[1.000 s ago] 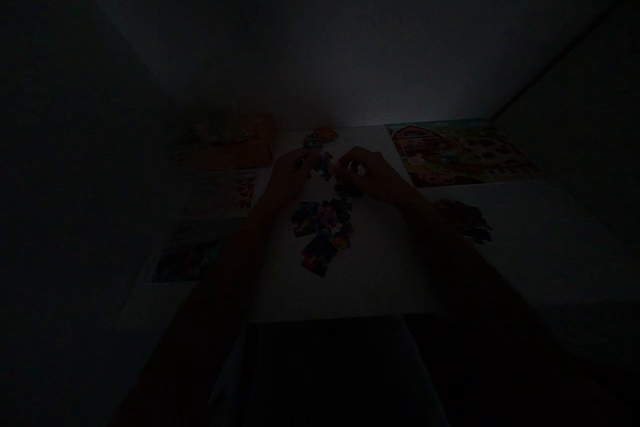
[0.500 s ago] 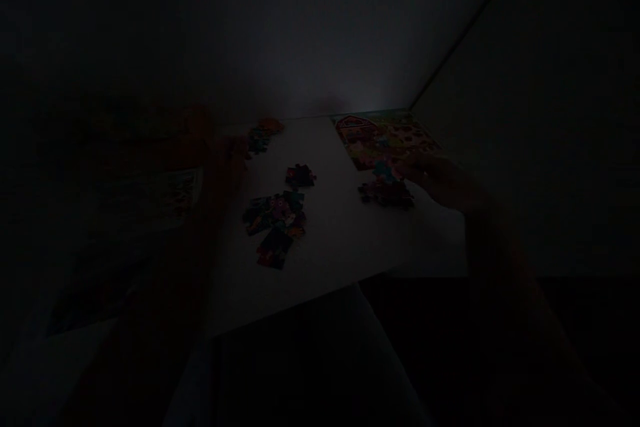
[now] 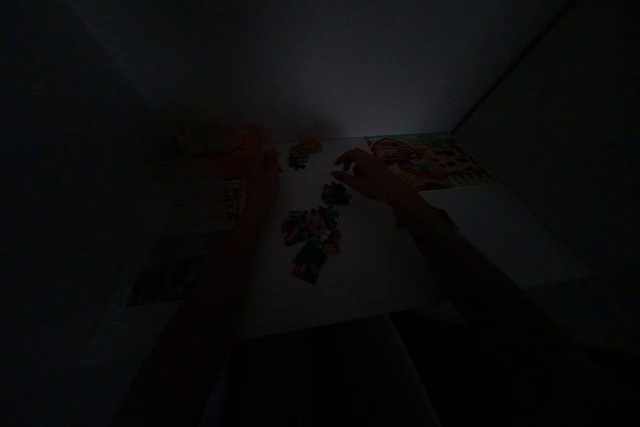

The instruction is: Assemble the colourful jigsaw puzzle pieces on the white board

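Where pieces (image 3: 335, 194) lie, right hand (image 3: 369, 175)

Bare table (image 3: 370, 267) lies open before the puzzle cluster (image 3: 313, 237); a small clump (image 3: 335, 194) sits just beyond it, the picture sheet (image 3: 430, 160) blocks the far right corner

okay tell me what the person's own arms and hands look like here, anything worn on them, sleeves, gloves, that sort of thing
The picture is very dark. Both forearms look bare: no sleeve shows on either up to the frame edge. The right hand is ungloved, with a faint band-like edge at the wrist that is too dim to identify. The left hand also looks ungloved. Rings or other marks cannot be made out.
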Motion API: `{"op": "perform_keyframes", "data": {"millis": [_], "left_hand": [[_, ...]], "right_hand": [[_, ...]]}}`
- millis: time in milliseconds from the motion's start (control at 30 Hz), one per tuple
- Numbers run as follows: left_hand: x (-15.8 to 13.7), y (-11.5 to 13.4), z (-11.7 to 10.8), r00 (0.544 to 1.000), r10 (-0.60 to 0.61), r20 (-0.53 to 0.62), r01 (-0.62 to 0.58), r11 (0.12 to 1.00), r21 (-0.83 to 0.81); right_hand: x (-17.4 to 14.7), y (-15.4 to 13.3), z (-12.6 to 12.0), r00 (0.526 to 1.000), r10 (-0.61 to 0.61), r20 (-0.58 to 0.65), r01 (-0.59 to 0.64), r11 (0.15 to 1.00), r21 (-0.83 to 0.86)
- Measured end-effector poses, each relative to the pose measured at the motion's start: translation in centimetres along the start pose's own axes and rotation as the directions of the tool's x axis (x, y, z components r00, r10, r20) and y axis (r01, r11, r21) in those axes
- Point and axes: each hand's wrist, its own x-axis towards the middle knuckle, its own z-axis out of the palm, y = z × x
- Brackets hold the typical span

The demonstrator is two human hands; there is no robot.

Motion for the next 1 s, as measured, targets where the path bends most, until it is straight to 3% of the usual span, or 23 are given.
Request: {"op": "perform_keyframes", "data": {"millis": [167, 300, 367, 533, 667, 767, 867, 1000], "left_hand": [[-0.6, 0.4, -0.5, 1.0, -0.017, -0.025, 0.017, 1.0, -0.017], [-0.6, 0.7, -0.7, 0.999, -0.029, -0.03, 0.028, 0.999, -0.034], [-0.6, 0.9, -0.7, 0.999, -0.035, -0.027, 0.033, 0.998, -0.048], [-0.8, 1.3, -0.6, 0.999, -0.025, -0.033, 0.023, 0.998, -0.051], [-0.6, 0.9, -0.4, 0.999, -0.022, -0.038, 0.02, 0.999, -0.038], [-0.4, 0.4, 0.0, 0.998, -0.049, -0.05, 0.049, 0.999, -0.003], [-0.3, 0.1, 0.3, 0.997, -0.058, -0.053, 0.061, 0.997, 0.049], [-0.4, 0.4, 0.2, 0.999, -0.039, 0.003, 0.038, 0.999, 0.031]], "right_hand": [[9.5, -1.8, 5.8, 0.999, -0.009, 0.038, 0.013, 0.993, -0.117], [12.6, -1.9, 7.2, 0.99, 0.138, 0.005, -0.135, 0.971, -0.196], [12.9, -1.7, 7.5, 0.986, 0.169, -0.004, -0.166, 0.962, -0.216], [11.9, -1.8, 7.8, 0.997, 0.081, 0.009, -0.078, 0.98, -0.18], [11.2, -2.2, 7.4, 0.984, -0.096, 0.147, 0.093, 0.995, 0.025], [11.1, -2.3, 7.1, 0.973, -0.115, 0.2, 0.073, 0.975, 0.208], [11.2, -2.0, 7.0, 0.982, -0.107, 0.157, 0.057, 0.954, 0.294], [10.0, -1.4, 6.5, 0.973, -0.233, 0.003, 0.221, 0.927, 0.302]]}}
